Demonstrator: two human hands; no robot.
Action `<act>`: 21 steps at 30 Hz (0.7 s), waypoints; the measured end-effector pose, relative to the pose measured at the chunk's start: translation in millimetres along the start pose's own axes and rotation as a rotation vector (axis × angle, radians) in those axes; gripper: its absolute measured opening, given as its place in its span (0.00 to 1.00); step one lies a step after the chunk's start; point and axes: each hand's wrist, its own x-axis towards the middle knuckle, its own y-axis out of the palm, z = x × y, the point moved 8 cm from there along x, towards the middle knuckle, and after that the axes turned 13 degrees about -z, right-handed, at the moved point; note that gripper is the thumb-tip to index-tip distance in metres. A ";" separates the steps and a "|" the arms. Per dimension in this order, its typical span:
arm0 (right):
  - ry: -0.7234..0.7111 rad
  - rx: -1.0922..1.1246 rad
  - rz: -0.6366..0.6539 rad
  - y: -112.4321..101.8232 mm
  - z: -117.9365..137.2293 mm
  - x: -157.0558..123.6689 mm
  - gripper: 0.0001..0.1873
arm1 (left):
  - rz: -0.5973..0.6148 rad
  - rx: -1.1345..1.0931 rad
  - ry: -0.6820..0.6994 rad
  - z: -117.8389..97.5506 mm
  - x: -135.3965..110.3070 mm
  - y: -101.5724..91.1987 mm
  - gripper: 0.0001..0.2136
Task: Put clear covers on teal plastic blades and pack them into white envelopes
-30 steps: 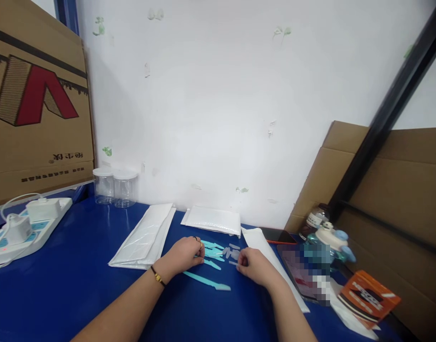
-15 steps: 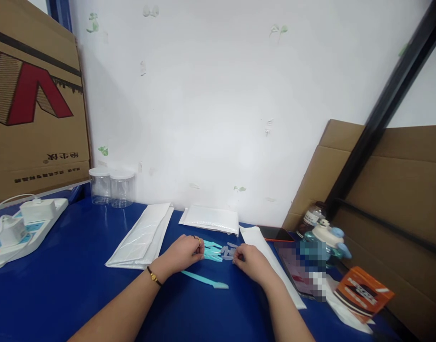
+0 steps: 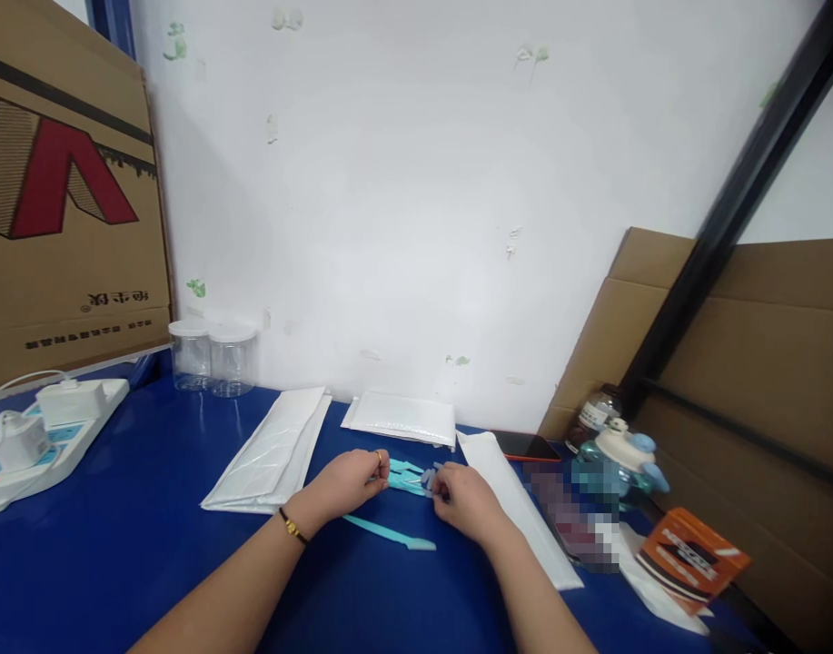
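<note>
A small bunch of turquoise eyebrow razors (image 3: 405, 476) with pale translucent caps lies between my hands. My left hand (image 3: 356, 479) is closed, thumb and fingers pinched at the handle ends on the left. At the capped ends on the right, my right hand (image 3: 465, 498) has its fingers curled together and covers part of the caps. One single turquoise razor (image 3: 385, 532) lies by itself on the blue table (image 3: 361, 599), nearer to me and apart from both hands.
White padded mailers lie left (image 3: 270, 450), behind (image 3: 401, 418) and right (image 3: 518, 509) of my hands. Two clear jars (image 3: 232, 361) and a power strip (image 3: 68, 445) stand left. A phone (image 3: 525, 445), teal bottle (image 3: 607, 463) and orange box (image 3: 692, 560) are right.
My right hand has moved a little to the left and now covers more of the translucent caps. My left hand has stayed nearly in place.
</note>
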 end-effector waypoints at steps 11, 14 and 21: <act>0.018 0.074 -0.069 -9.5 -8.1 -0.1 0.07 | -0.006 -0.046 -0.067 2.3 -0.2 -2.8 0.06; 0.007 0.145 -0.036 -8.6 -5.5 -2.7 0.05 | -0.018 -0.052 -0.061 3.1 0.0 -2.4 0.06; -0.027 0.230 0.090 0.3 3.5 -8.2 0.03 | -0.010 -0.055 -0.039 0.9 0.3 -2.3 0.05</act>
